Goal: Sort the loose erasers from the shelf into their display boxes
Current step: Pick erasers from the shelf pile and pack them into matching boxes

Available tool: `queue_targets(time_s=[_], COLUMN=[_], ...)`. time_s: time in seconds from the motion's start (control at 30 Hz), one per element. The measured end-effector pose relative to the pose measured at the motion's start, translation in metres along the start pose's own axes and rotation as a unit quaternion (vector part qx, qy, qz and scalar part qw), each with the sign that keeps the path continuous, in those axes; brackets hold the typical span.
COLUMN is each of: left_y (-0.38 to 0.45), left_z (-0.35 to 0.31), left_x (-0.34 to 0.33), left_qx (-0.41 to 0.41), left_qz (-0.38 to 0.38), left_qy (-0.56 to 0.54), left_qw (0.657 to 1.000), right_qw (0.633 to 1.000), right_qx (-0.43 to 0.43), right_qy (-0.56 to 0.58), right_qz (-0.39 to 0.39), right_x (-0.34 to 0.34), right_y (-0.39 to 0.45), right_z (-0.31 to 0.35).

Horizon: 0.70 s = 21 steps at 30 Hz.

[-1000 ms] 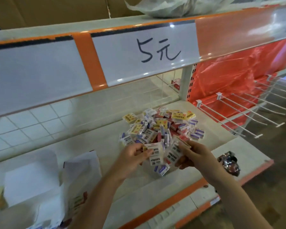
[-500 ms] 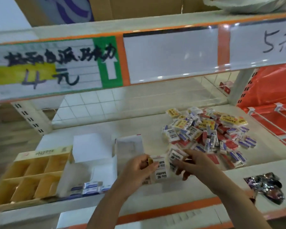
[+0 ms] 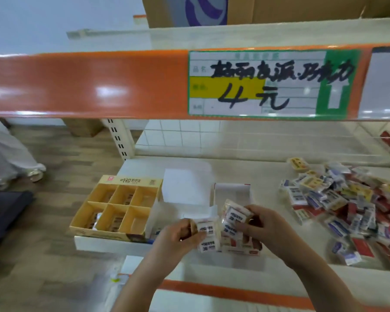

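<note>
My left hand [image 3: 178, 238] grips a couple of wrapped white erasers [image 3: 206, 230] with black print. My right hand [image 3: 266, 228] pinches more of the same white erasers [image 3: 234, 213] just beside them. Both hands hover over an open white display box [image 3: 232, 192] with a red-trimmed front. To its left stands a yellow display box [image 3: 115, 210] split into several compartments, with a few erasers in it. A big pile of loose erasers [image 3: 347, 203], white, blue, red and yellow, lies on the shelf at the right.
The white shelf [image 3: 252, 170] has an orange front strip [image 3: 234, 293]. An upper shelf rail with a "4元" price label [image 3: 257, 84] hangs overhead. A white box flap [image 3: 185, 188] stands behind the boxes. Wooden floor lies to the left, with a person's white-clad foot [image 3: 34, 172].
My view has swung left, away from the eraser pile toward the display boxes. Both hands carried the white erasers from the pile over to the white box.
</note>
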<state>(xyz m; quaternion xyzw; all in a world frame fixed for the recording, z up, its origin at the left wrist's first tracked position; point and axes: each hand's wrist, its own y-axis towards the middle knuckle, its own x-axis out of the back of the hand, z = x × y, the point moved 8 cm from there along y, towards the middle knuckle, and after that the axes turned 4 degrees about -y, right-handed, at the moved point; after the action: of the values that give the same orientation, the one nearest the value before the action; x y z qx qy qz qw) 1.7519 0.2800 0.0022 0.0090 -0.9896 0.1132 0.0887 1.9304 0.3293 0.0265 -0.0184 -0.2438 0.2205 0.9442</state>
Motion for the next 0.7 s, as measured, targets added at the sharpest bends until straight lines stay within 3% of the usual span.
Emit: queue_targets(time_s=[0.7], left_y=[-0.035], left_z=[0.025], left_x=[0.169], left_qx=[-0.01], left_qz=[-0.153], left_qy=[-0.045], left_qw=[0.987], right_qw=[0.993], right_qx=[0.076], right_qy=[-0.056], right_qz=[0.072], right_x=[-0.122], right_y=[0.075], right_z=[0.085])
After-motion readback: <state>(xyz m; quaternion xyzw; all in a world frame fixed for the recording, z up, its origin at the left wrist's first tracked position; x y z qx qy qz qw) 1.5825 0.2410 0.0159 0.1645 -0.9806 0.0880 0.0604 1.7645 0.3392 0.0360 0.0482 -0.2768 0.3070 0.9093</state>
